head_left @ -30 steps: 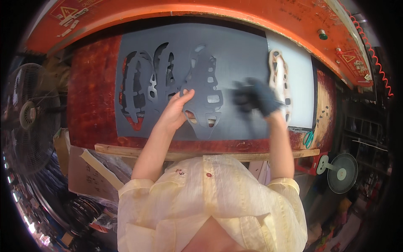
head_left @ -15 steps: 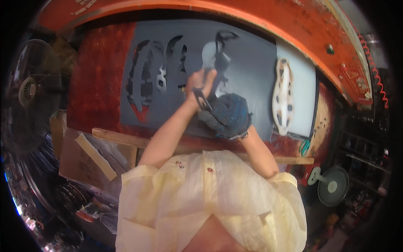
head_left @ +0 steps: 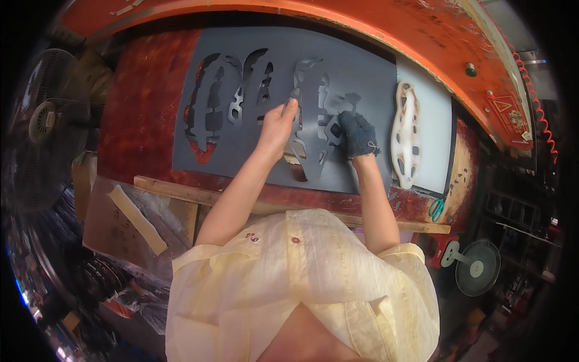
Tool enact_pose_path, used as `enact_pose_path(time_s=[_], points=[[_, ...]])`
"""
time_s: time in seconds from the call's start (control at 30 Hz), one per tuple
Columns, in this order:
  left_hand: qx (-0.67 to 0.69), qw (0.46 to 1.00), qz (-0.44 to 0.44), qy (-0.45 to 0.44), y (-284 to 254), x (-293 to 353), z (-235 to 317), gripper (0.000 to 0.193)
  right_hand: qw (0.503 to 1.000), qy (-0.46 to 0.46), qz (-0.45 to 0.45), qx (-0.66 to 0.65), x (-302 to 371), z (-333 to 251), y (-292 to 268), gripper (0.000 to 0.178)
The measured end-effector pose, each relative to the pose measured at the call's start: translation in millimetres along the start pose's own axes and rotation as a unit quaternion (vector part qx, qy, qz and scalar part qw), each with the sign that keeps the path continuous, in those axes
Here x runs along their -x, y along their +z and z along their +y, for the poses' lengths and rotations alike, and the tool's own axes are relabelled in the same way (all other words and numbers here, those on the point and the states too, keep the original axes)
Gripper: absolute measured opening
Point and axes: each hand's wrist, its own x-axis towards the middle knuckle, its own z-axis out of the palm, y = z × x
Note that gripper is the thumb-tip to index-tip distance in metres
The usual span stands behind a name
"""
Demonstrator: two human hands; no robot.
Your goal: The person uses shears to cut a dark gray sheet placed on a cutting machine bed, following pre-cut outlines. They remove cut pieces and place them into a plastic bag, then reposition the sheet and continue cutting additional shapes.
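Note:
A dark grey sheet with long curved openings lies across the table. My bare left hand is closed on a narrow grey cut piece, thumb on top, above the openings at the sheet's middle. My right hand, in a dark knitted glove, is curled just right of it, low over the sheet. Dark openwork shapes show at its fingertips, one of them blurred; what the glove holds is hidden. Right of the glove, a long cream-coloured form with several holes lies along the edge of a white board.
An orange machine beam arches over the table's far side. Green-handled scissors lie at the near right. A wooden strip edges the table's front. Fans stand at the left and lower right.
My hands, close together before, have moved apart. The gloved right hand has shifted right and farther forward; the left still grips a grey piece, and the openings beneath are now visible.

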Motion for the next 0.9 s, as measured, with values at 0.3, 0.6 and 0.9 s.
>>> enact_pose_path(time_s=[0.3,0.6,0.9], points=[[-0.154,0.984,0.034,0.088,5,3,-18,0.031,0.798,-0.349,0.02,0.492,-13,-13,-15,0.029],[-0.012,0.995,0.077,0.069,6,19,13,0.027,0.993,0.027,-0.057,0.095,-14,-20,53,0.038],[0.223,0.974,-0.019,0.035,-25,65,34,0.048,0.98,-0.004,-0.095,0.175,-28,-53,62,0.049]])
